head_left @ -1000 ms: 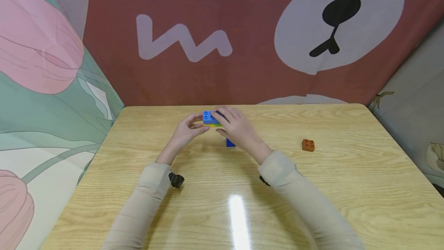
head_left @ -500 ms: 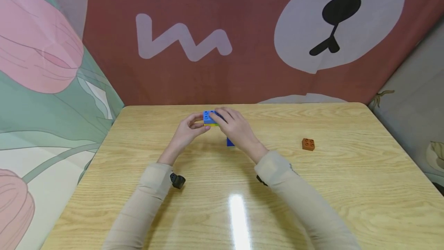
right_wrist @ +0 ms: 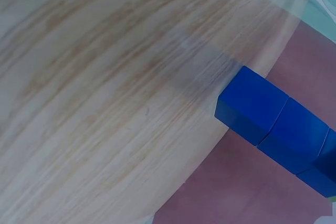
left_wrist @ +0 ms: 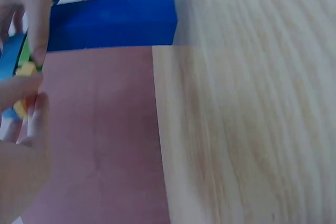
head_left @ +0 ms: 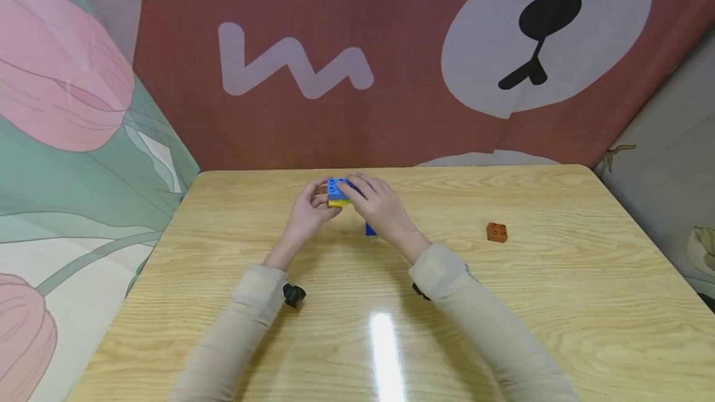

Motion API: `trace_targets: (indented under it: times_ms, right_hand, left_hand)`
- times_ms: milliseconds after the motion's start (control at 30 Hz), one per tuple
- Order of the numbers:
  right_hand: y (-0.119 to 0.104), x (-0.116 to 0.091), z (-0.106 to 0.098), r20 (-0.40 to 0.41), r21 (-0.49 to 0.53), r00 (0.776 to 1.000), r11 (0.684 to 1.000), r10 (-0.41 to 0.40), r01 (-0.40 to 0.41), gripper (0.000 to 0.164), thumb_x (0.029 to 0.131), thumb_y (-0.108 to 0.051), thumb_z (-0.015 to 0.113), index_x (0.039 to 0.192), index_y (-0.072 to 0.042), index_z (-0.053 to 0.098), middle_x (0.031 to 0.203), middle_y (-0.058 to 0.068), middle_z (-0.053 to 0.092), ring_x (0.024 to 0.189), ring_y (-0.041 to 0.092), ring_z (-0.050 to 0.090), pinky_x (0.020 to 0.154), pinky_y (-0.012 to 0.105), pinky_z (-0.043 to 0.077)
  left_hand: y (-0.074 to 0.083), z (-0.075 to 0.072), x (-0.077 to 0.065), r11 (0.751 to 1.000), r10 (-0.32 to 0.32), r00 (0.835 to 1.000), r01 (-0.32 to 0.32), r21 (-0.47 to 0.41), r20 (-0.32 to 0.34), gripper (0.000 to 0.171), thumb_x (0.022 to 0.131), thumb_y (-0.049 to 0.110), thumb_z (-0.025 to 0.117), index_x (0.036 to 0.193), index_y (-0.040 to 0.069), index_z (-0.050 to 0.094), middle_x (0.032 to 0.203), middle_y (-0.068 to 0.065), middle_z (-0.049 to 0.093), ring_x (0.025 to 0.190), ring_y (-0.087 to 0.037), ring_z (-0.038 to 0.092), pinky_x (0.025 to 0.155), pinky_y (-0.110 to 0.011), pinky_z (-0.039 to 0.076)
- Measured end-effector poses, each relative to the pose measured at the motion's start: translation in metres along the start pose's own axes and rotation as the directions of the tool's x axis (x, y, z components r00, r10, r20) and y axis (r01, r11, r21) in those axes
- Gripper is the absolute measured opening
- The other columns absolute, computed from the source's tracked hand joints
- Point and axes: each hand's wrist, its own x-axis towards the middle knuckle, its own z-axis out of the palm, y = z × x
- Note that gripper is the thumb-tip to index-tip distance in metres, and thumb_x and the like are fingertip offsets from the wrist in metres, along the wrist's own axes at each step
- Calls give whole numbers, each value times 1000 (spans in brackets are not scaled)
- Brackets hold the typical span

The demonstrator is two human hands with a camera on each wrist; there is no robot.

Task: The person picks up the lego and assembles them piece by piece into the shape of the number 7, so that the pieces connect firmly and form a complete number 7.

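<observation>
— Left side?
— Left hand (head_left: 307, 209) pinches the yellow brick (head_left: 337, 203) under the light-blue brick (head_left: 335, 191).
— Middle?
— Blue column (head_left: 371, 229), upright (seams visible from right wrist, not head).
— Right?
— Right hand (head_left: 382, 203) grips the light-blue brick; orange brick (head_left: 497, 232) sits apart.

Wood-grain table (head_left: 335, 340), orange brick (head_left: 496, 232), upright blue tower (right_wrist: 273, 124)

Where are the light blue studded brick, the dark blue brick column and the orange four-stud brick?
Light blue studded brick (head_left: 336, 188), head view: its studded top.
Dark blue brick column (right_wrist: 294, 128), right wrist view: side of its middle visible section.
Orange four-stud brick (head_left: 496, 232), head view: its studded top.
</observation>
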Motion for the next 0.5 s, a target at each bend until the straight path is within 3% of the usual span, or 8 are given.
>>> trace_targets:
  times_ms: [100, 200, 267, 300, 367, 500]
  right_hand:
    - [0, -1, 2, -9, 1, 1000, 1000, 5, -5, 47, 79, -8, 77, 123, -12, 62, 122, 11, 64, 113, 26, 61, 95, 36, 53]
    - [0, -1, 3, -23, 2, 1000, 1000, 11, -11, 46, 79, -7, 76, 123, -11, 63, 121, 11, 65, 113, 26, 61, 96, 36, 52]
    - [0, -2, 3, -34, 0, 999, 1000, 12, -12, 45, 79, -6, 76, 122, -11, 63, 120, 11, 65, 113, 26, 61, 96, 36, 52]
    - [0, -2, 4, -41, -1, 999, 1000, 12, -12, 45, 79, -6, 76, 122, -11, 63, 120, 11, 65, 113, 26, 61, 95, 36, 53]
    - [0, -2, 5, -54, -5, 999, 1000, 8, -9, 45, 79, -5, 76, 122, -11, 63, 120, 11, 66, 112, 26, 62, 95, 36, 53]
    - [0, -4, 6, -83, -3, 997, 1000, -1, 1, 48, 77, -4, 78, 122, -10, 63, 119, 12, 66, 112, 27, 62, 93, 36, 54]
  left_hand:
    - [-2, 6, 1, 1000, 31, 998, -31, 6, -47, 60, 87, -6, 62, 141, 6, 41, 133, -16, 48, 116, -27, 57, 87, -19, 52]
    - [-4, 11, 0, 993, 109, 990, -105, 46, -85, 59, 86, -8, 63, 140, 4, 41, 129, -19, 49, 112, -31, 60, 90, -29, 55]
    - [-7, 12, 0, 966, 219, 971, -203, 162, -91, 59, 86, -7, 64, 140, 2, 42, 126, -21, 52, 108, -34, 62, 90, -36, 56]
    - [-8, 12, -1, 938, 281, 956, -255, 237, -84, 59, 86, -7, 64, 140, 1, 42, 123, -22, 53, 105, -35, 63, 90, -38, 56]
    - [-11, 12, -2, 839, 414, 909, -358, 411, -53, 58, 86, -6, 64, 139, 0, 42, 117, -24, 55, 100, -35, 64, 88, -39, 57]
    - [-17, 10, -4, 573, 597, 802, -449, 686, 26, 55, 86, -2, 67, 137, 3, 46, 107, -20, 58, 92, -30, 65, 81, -35, 58]
